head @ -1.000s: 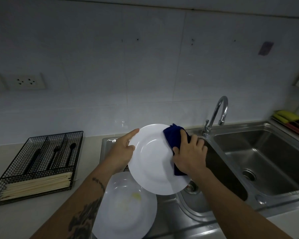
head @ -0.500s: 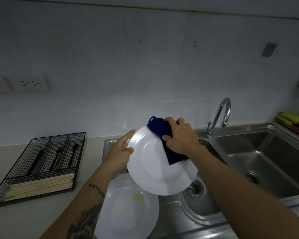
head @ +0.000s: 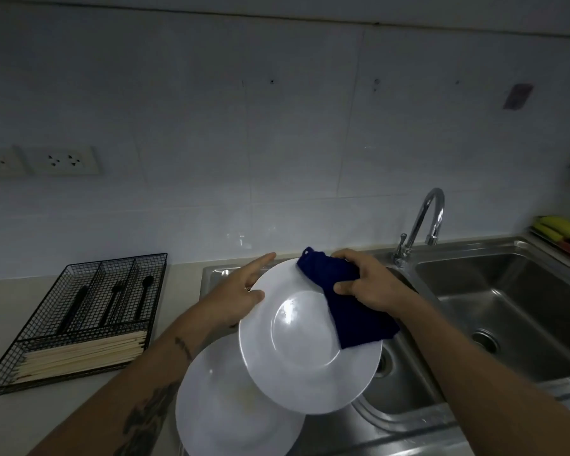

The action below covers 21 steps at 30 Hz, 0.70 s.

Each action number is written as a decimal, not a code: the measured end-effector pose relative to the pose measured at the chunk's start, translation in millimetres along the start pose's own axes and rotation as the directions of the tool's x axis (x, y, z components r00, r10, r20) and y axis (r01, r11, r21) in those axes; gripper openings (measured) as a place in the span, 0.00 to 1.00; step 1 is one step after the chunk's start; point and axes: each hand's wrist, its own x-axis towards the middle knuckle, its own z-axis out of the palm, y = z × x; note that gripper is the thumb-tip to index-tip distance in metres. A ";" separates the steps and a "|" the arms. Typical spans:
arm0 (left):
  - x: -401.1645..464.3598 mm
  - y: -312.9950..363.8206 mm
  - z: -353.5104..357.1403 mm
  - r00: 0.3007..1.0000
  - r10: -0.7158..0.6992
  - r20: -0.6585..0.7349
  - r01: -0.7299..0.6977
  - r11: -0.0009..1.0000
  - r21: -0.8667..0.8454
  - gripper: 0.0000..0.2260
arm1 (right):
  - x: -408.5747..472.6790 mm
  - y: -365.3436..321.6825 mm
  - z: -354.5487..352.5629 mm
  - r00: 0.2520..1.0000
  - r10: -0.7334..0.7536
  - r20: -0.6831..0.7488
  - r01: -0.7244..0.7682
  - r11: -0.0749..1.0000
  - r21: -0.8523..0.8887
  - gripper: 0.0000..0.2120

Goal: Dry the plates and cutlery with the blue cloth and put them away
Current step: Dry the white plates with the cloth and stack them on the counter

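The left hand (head: 234, 301) gripped the tilted white plate (head: 306, 340) at its 10 o'clock rim above the sink (head: 405, 419), while the right hand (head: 366, 284) pinched the blue cloth (head: 349, 311) against its 1 o'clock rim.

- Both forearms are bare; no sleeves visible.
- Left forearm (head: 152, 366) bears a small dark tattoo near the wrist and a larger dark design toward the elbow.
- Right forearm (head: 474, 366) shows no markings.
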 end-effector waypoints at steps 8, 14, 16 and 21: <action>7.9 9.9 23.6 0.994 0.084 -0.069 -0.087 0.996 -0.034 0.34 | -6.9 -40.5 2.7 0.983 -0.153 -0.098 0.070 0.816 -0.574 0.26; 6.2 9.6 25.5 0.993 0.089 -0.077 -0.096 0.991 -0.090 0.37 | -5.7 -22.3 31.3 0.937 -0.284 -0.201 0.056 0.693 -0.718 0.27; 3.8 0.9 17.6 0.993 0.021 -0.120 -0.046 0.975 -0.216 0.33 | -5.3 -9.2 26.3 0.947 -0.221 -0.233 0.023 0.770 -0.638 0.26; -3.7 -19.1 2.7 0.969 -0.057 -0.239 -0.032 0.934 -0.355 0.31 | -14.7 21.0 27.5 0.966 0.070 -0.249 -0.143 0.947 -0.288 0.20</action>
